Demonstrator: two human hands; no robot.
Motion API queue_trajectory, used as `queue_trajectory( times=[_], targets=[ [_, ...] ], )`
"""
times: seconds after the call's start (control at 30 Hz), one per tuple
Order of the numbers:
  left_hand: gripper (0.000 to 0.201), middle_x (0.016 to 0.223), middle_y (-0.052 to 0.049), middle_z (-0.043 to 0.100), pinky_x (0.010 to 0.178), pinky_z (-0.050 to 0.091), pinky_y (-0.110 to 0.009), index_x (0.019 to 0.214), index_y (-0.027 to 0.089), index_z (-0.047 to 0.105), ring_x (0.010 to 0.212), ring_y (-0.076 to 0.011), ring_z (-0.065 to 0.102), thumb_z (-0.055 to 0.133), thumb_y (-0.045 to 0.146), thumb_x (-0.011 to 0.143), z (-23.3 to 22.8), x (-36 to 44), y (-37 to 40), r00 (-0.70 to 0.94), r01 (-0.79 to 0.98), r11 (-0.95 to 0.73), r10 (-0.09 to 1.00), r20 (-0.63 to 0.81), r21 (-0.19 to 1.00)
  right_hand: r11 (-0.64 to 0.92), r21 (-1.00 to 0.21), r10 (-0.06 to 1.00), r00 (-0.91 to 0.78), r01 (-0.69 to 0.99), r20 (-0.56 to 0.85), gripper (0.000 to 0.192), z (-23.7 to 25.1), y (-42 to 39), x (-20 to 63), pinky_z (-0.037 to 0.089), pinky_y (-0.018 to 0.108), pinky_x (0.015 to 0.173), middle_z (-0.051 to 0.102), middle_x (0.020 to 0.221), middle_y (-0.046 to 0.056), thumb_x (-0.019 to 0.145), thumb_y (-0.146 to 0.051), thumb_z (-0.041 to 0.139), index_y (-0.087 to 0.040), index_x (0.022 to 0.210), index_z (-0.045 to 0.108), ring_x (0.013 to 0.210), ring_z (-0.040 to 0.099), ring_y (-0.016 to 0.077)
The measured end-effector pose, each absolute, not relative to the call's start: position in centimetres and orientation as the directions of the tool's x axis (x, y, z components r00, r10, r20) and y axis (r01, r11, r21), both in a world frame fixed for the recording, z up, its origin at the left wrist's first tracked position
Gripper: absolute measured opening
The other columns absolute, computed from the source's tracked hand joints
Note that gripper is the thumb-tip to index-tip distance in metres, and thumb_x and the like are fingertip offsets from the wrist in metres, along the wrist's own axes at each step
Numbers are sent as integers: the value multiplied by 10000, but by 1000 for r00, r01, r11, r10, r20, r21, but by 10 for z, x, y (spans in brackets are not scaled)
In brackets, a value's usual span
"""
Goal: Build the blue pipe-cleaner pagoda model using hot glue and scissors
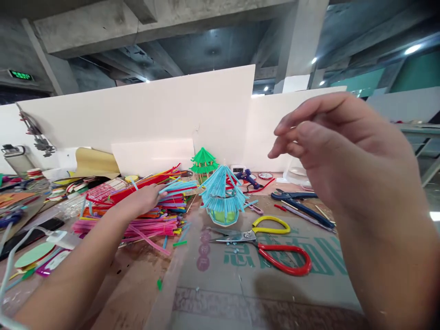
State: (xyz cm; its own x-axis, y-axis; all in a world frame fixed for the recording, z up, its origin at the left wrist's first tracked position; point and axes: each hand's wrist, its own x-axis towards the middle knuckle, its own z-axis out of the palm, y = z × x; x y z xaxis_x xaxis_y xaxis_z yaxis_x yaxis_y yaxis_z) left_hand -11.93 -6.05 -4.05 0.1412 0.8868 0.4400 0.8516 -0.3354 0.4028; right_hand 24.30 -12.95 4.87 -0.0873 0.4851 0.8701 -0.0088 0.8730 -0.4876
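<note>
A: Your left hand (pixel 146 199) is out at ten o'clock, fingers pinched on light-blue straws (pixel 178 185) atop the heaped straw pile (pixel 137 215).

B: And your right hand (pixel 343 151) is up at two o'clock, fingers loosely curled and apart, holding nothing; its wrist runs out of frame.

A: The blue straw pavilion (pixel 223 197) stands at twelve, half hiding the green one (pixel 204 161). Scissors (pixel 271 247) lie just beneath.

Blue straw pagoda model (pixel 223 197) upright mid-surface; smaller green pagoda (pixel 204 162) behind it near the white board (pixel 144 114). Scissors, one yellow and one red handle (pixel 264 243), lie flat just in front. Blue pliers (pixel 302 204) to the right, blue glue gun (pixel 249 178) behind. Cardboard surface (pixel 240 284) scattered with offcuts
</note>
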Motion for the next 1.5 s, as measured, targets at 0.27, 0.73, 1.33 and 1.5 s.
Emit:
queue_trajectory(
  times=[0.27,0.73,1.33,1.5],
  targets=[
    [638,700,-55,657,703,476,-325,894,184,667,696,-211,629,231,648,936,30,-56,-77,34,802,-353,832,553,482,800,-595,593,-242,74,768,105,41,-124,231,497,250,627,639,811,0,909,-294,591,-219,951,650,717,606,117],
    [520,1253,-28,656,921,491,-324,1118,286,671,1187,-208,568,289,606,967,38,83,-77,261,253,-702,713,651,666,573,-818,759,-346,-50,552,258,10,-86,236,497,279,670,626,812,-5,893,-426,593,-212,987,485,730,623,127],
    [306,602,6,620,533,448,-236,839,186,697,554,-120,559,544,445,894,18,34,-77,285,446,-631,772,568,635,321,-925,757,-642,203,122,292,-42,-89,263,487,273,619,667,715,9,939,-465,515,-184,887,573,604,611,126],
    [315,622,26,626,543,392,-230,825,203,686,553,-110,539,472,400,947,10,51,-81,333,627,-656,714,615,422,321,-935,793,-583,153,177,321,-43,-92,250,475,259,583,644,651,-4,902,-495,566,-181,838,586,548,579,112]
  ],
)
